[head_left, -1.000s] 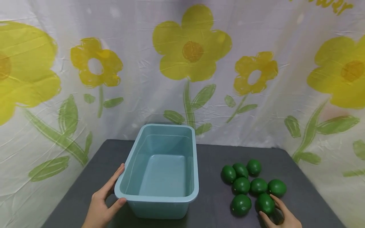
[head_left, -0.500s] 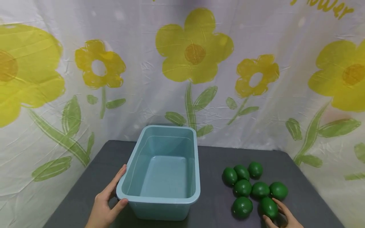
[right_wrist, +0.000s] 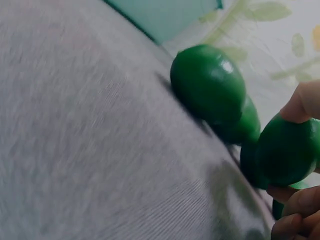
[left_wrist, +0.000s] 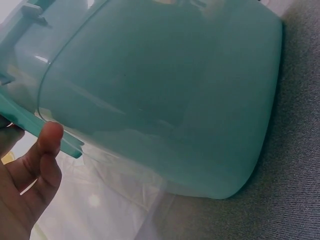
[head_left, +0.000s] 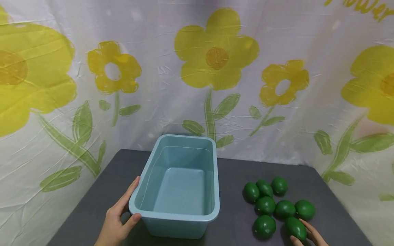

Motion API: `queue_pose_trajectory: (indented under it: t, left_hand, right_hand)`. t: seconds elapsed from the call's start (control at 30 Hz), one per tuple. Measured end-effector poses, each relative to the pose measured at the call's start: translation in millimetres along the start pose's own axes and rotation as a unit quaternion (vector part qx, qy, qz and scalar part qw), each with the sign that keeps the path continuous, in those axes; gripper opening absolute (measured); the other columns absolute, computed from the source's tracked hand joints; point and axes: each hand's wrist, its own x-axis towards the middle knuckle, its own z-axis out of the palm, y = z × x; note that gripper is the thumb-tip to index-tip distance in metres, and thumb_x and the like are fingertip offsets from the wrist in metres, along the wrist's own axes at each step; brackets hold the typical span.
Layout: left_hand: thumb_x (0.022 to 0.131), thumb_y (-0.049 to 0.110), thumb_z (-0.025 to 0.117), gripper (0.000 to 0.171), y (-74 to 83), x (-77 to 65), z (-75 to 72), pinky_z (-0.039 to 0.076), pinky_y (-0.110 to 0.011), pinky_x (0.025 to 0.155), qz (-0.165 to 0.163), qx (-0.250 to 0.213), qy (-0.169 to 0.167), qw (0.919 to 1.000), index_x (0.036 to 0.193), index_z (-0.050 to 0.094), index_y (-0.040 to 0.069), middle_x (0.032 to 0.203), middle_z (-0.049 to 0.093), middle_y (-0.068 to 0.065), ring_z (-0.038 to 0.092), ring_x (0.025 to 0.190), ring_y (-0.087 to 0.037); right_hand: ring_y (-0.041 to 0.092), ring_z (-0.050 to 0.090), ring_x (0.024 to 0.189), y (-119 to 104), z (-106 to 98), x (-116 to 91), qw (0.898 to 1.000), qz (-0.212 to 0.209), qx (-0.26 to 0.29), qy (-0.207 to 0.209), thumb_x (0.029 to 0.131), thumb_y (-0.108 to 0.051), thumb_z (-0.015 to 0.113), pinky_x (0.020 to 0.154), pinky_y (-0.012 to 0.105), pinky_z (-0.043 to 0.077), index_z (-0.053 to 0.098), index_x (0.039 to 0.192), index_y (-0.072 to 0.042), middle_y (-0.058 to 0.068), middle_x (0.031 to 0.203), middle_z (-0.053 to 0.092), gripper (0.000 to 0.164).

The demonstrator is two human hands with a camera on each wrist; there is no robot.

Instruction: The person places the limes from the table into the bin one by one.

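Note:
My left hand [head_left: 118,215] grips the near left corner of a light blue plastic tub [head_left: 176,230], thumb at the front rim and fingers along the left side. In the left wrist view, the fingers [left_wrist: 50,140] curl at the rim, and the tub's wall [left_wrist: 160,100] fills most of the picture. At the lower right, my right hand [head_left: 311,235] pinches a glossy green lime [head_left: 295,228] between thumb and fingers. The right wrist view shows this lime [right_wrist: 285,152] with fingers above and below it. Several more limes [head_left: 265,205] lie grouped just behind and left of it.
A dark grey cloth covers the table [head_left: 234,191], and the tub stands left of the limes. Behind hangs a white curtain [head_left: 166,85] printed with yellow flowers. One lime [head_left: 264,226] lies close to the left of the held one.
The right hand has taken a pinch on the nearest lime, which has turned and shifted slightly toward me, away from its neighbours. The left hand stays on the tub. The head view has shifted a little.

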Motion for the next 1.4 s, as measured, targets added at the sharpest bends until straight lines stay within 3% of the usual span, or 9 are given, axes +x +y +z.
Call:
queue_pose_trajectory:
  t: [0.1, 0.17, 0.3, 0.4, 0.6, 0.67, 0.97, 1.17, 1.4]
  left_hand:
    - [0.091, 0.003, 0.077, 0.086, -1.2, 0.0, -0.4, 0.052, -0.011, 0.088, 0.006, 0.003, 0.0, 1.0, 0.167, 0.037, 0.016, 0.17, 0.039, -0.001, 0.044, 0.142, 0.007]
    - [0.091, 0.002, 0.077, 0.086, -1.4, 0.1, -0.7, 0.052, -0.011, 0.088, 0.013, 0.002, 0.0, 0.9999, 0.166, 0.038, 0.014, 0.17, 0.039, -0.002, 0.044, 0.142, 0.007]
    - [0.091, 0.001, 0.076, 0.087, -1.3, 0.5, -0.1, 0.053, -0.012, 0.089, 0.012, -0.001, -0.002, 0.9999, 0.167, 0.036, 0.014, 0.171, 0.038, -0.002, 0.043, 0.144, 0.006]
    - [0.092, 0.002, 0.075, 0.086, -0.4, 0.4, 1.3, 0.054, -0.013, 0.087, -0.001, 0.001, 0.0, 1.0, 0.167, 0.036, 0.016, 0.171, 0.038, -0.001, 0.043, 0.142, 0.007]
    - [0.094, 0.005, 0.074, 0.084, 2.8, 0.8, 2.2, 0.054, -0.014, 0.088, -0.011, 0.005, 0.002, 0.9999, 0.167, 0.036, 0.018, 0.171, 0.038, 0.0, 0.042, 0.141, 0.008]
    - [0.093, 0.005, 0.074, 0.084, 3.4, 0.9, 2.4, 0.053, -0.013, 0.088, -0.013, 0.003, 0.004, 0.9999, 0.167, 0.036, 0.018, 0.171, 0.038, 0.0, 0.043, 0.141, 0.008]
    - [0.093, 0.006, 0.075, 0.085, 4.9, 1.5, 3.2, 0.053, -0.013, 0.088, -0.026, 0.0, 0.009, 0.9996, 0.167, 0.037, 0.02, 0.17, 0.039, 0.0, 0.043, 0.141, 0.009]
    - [0.094, 0.007, 0.074, 0.084, 4.7, 1.5, 2.1, 0.052, -0.012, 0.088, -0.03, -0.001, 0.007, 0.9995, 0.168, 0.036, 0.021, 0.171, 0.038, 0.0, 0.042, 0.142, 0.009]
    - [0.096, 0.007, 0.073, 0.083, 5.8, 2.1, 1.5, 0.052, -0.012, 0.089, -0.021, -0.005, 0.002, 0.9998, 0.168, 0.034, 0.019, 0.171, 0.038, -0.001, 0.041, 0.143, 0.008]
  right_hand:
    - [0.009, 0.069, 0.09, -2, -6, 6, 0.998, 0.049, 0.019, -0.044, 0.094, -0.025, 0.081, 0.07, 0.041, 0.06, 0.05, 0.156, -0.002, 0.04, 0.138, 0.06, 0.073]
    - [-0.006, 0.062, 0.083, -9, -10, 10, 0.995, 0.075, 0.03, -0.05, 0.094, -0.025, 0.08, 0.068, 0.038, 0.061, 0.048, 0.158, -0.004, 0.037, 0.14, 0.061, 0.075]
    - [-0.016, 0.056, 0.075, -30, -21, 15, 0.994, 0.088, 0.056, -0.027, 0.095, -0.02, 0.081, 0.064, 0.031, 0.06, 0.05, 0.158, -0.008, 0.009, 0.113, 0.078, 0.072]
    - [-0.001, 0.065, 0.068, -49, -31, 18, 0.992, 0.102, 0.064, -0.041, 0.096, -0.028, 0.081, 0.059, 0.032, 0.058, 0.047, 0.161, -0.013, -0.006, 0.113, 0.074, 0.076]
    - [0.019, 0.07, 0.063, -80, -49, 24, 0.987, 0.1, 0.037, -0.117, 0.097, -0.05, 0.075, 0.058, 0.036, 0.053, 0.035, 0.168, -0.025, 0.024, 0.146, 0.061, 0.085]
    - [0.019, 0.07, 0.066, -88, -51, 26, 0.988, 0.079, 0.025, -0.132, 0.098, -0.054, 0.072, 0.06, 0.035, 0.051, 0.031, 0.169, -0.024, 0.033, 0.159, 0.045, 0.087]
    - [0.023, 0.071, 0.066, -111, -49, 27, 0.986, 0.032, 0.012, -0.161, 0.098, -0.056, 0.07, 0.062, 0.034, 0.051, 0.032, 0.169, -0.027, 0.024, 0.148, 0.058, 0.085]
    - [-0.007, 0.066, 0.091, -121, -45, 28, 0.984, -0.004, 0.018, -0.176, 0.099, -0.054, 0.071, 0.076, 0.034, 0.059, 0.033, 0.168, -0.025, 0.029, 0.159, 0.046, 0.084]
    - [-0.012, 0.062, 0.092, -127, -40, 25, 0.985, -0.03, 0.025, -0.168, 0.098, -0.052, 0.074, 0.077, 0.033, 0.06, 0.038, 0.166, -0.024, 0.027, 0.156, 0.051, 0.082]
